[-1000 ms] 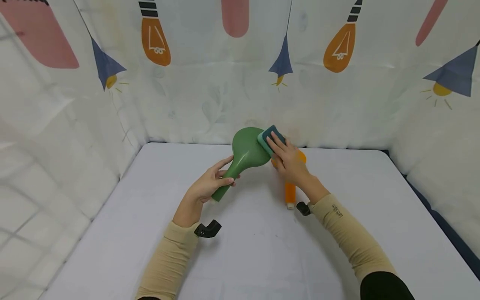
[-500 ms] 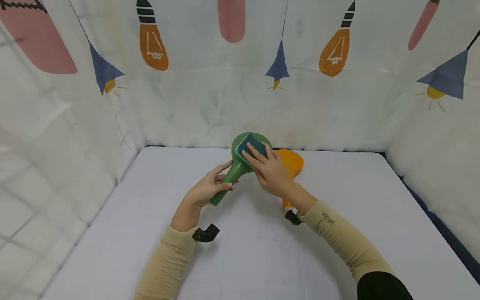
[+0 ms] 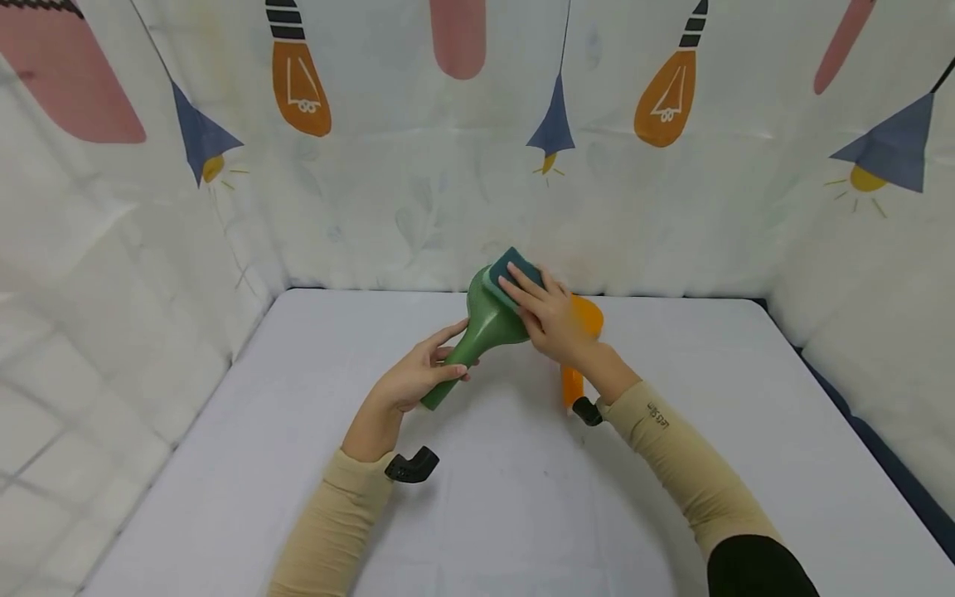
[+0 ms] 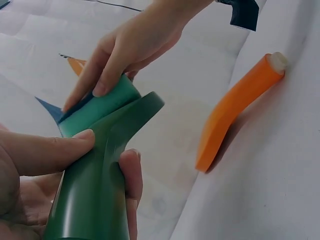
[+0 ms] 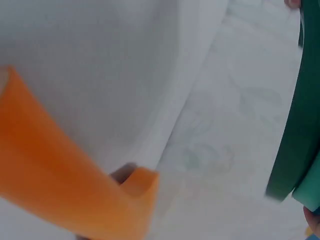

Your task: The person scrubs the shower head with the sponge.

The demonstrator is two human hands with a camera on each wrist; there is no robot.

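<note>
My left hand (image 3: 406, 380) grips the handle of a green handheld shower head (image 3: 488, 328), holding it tilted above the table with its round head up and to the right. My right hand (image 3: 555, 328) holds a two-tone teal sponge (image 3: 516, 277) against the top of the round head and covers part of it. In the left wrist view, the thumb and fingers lie on opposite sides of the sponge (image 4: 102, 111), its pale side touching the green head. An orange shower head (image 3: 589, 317) with a pale handle end (image 4: 278, 61) lies behind my right hand, partly hidden.
The white-covered table (image 3: 492, 514) ends at a patterned cloth wall (image 3: 418, 191) close behind the shower heads. More cloth hangs at both sides. A black wrist camera (image 3: 412, 465) juts from the left sleeve and another (image 3: 587, 411) from the right.
The sponge goes from the green head's right edge onto its face, then up toward its top right edge. The left hand keeps its grip on the handle; the orange shower head stays put.
</note>
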